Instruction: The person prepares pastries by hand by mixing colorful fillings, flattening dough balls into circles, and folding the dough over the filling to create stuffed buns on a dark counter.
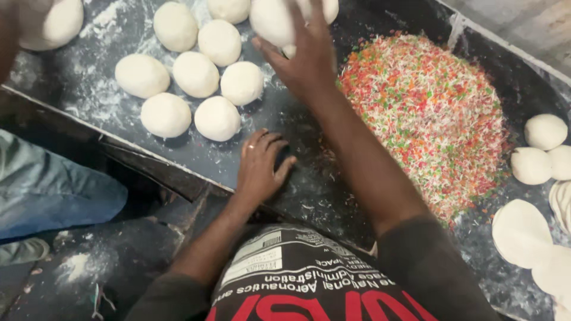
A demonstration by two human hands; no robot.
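My right hand (304,56) reaches far across the dark floured worktop (297,196) and rests on a white dough ball (270,21), fingers curled over it. My left hand (259,166) lies flat on the worktop near its front edge, fingers slightly apart, with a ring on one finger and nothing in it. Several round dough balls (196,74) sit in a cluster just beyond and to the left of my left hand.
A large heap of red, green and white shredded filling (431,110) fills the right-centre. Dough balls (544,131) and flattened dough discs (520,232) lie at the right edge. Another person's blue-trousered leg (53,190) is at the left, below the worktop edge.
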